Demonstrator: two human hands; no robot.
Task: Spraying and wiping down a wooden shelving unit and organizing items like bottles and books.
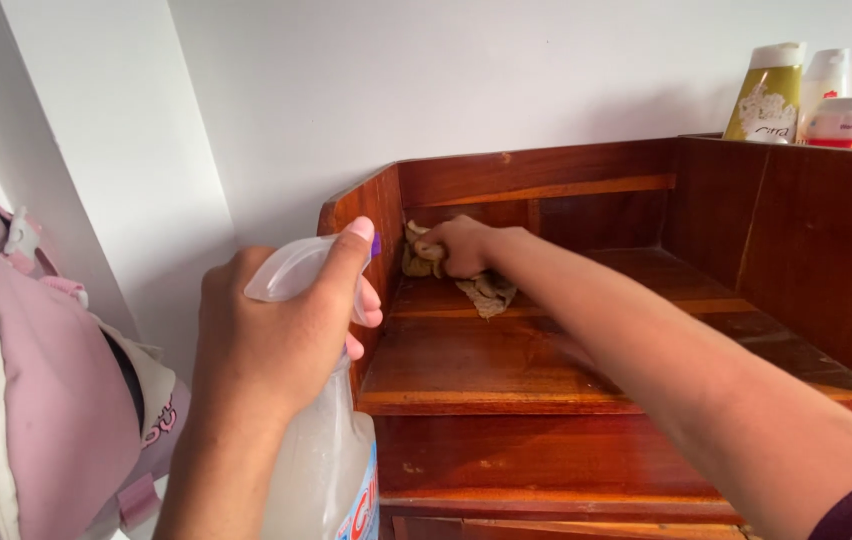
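Note:
My left hand [271, 335] grips a clear spray bottle [331, 470] by its neck, the forefinger laid over the white trigger head. The bottle holds a pale cloudy liquid and stands upright in front of the shelf's left side panel. My right hand [461, 246] reaches into the far left corner of a dark red-brown wooden shelf [546, 365]. It is closed on a crumpled tan cloth [488, 292] pressed against the shelf board and the back wall.
A pink and cream bag [36, 400] hangs at the left. Three plastic bottles [801, 95] stand on top of the shelf unit at the upper right. A wooden partition [806, 250] walls the shelf on the right. White wall lies behind.

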